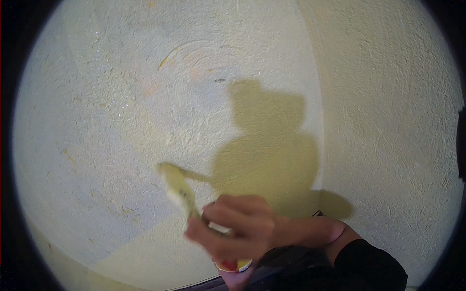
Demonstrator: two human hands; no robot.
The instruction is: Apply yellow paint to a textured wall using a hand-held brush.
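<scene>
My right hand [236, 225] is closed around the handle of a paintbrush [178, 189], blurred by movement. The brush is coated in pale yellow paint, and its tip points up and left, at or near the textured wall [182, 120]; contact cannot be told. Below my right hand, partly hidden by it, my left hand [238, 278] is at a small container [233, 265] with a red and yellow surface. The left fingers are mostly hidden, so their grip is unclear.
A corner line runs down to the right of centre, where another textured wall [382, 109] begins. My shadow falls across both walls. A small dark mark [220, 80] shows on the wall above. Dark material [291, 262] lies below my right forearm.
</scene>
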